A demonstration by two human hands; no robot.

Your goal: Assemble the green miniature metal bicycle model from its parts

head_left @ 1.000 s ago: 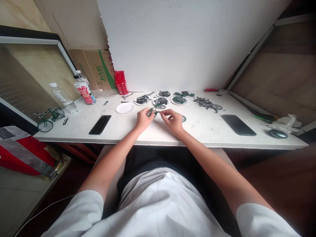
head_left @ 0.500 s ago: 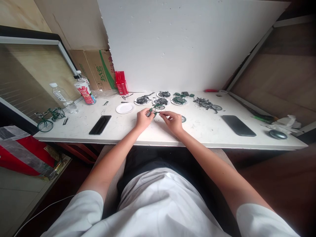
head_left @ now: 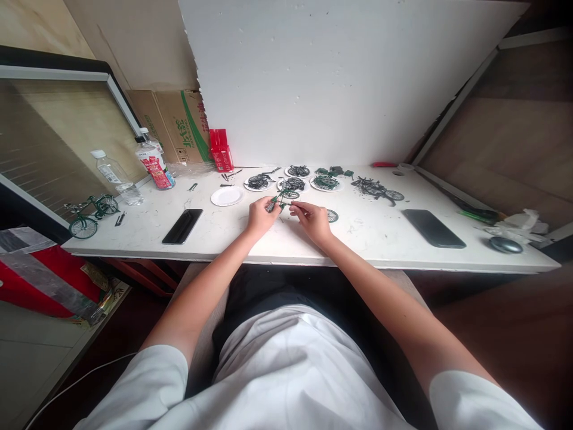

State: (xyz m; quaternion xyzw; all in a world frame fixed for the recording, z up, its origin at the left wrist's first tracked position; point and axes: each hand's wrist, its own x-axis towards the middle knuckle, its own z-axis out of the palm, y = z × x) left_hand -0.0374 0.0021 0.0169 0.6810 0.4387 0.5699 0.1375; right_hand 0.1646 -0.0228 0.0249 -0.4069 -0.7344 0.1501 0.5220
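Over the middle of the white table, my left hand point(head_left: 263, 216) is closed around a small green model bicycle point(head_left: 283, 197). One wheel of it shows just beyond my fingers, and part of its frame is hidden by them. Close to its right side, my right hand point(head_left: 314, 220) has thumb and forefinger pinched together at the end of the model; whatever small part they hold is too small to make out. A loose green wheel point(head_left: 332, 215) lies on the table right behind my right hand.
Paper plates with dark bicycle parts point(head_left: 258, 181) and green parts point(head_left: 326, 181) stand behind my hands. A bare plate point(head_left: 227, 196), a phone point(head_left: 182, 226) and a finished model bicycle point(head_left: 92, 215) are leftward. Loose black parts point(head_left: 376, 190), a dark slab point(head_left: 434, 228) and a mouse point(head_left: 505, 245) lie rightward.
Both hands stay at the same place with the model bicycle between them. The whole view has shifted very slightly; nothing else visibly differs.
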